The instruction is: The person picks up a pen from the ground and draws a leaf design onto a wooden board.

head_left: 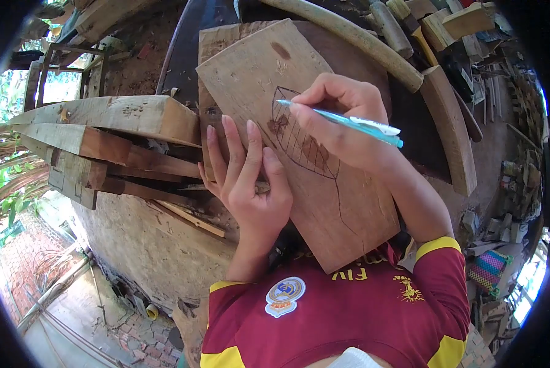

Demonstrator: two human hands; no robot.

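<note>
My right hand grips a light-blue pen with a white clip, its tip pointing left near the top of a drawn leaf. Whether the tip touches the wood I cannot tell. The leaf is in dark lines with slanting veins and a long wavy stem, on a brown wooden board tilted in front of my body. Dark stains mark the board. My left hand is open, fingers stretched upward, at the board's left edge. Another plank lies beneath the board.
Thick timber pieces are stacked at the left. A curved wooden pole runs along the top right, beside a curved block. Wooden offcuts lie at upper right, and a colourful woven item is at far right.
</note>
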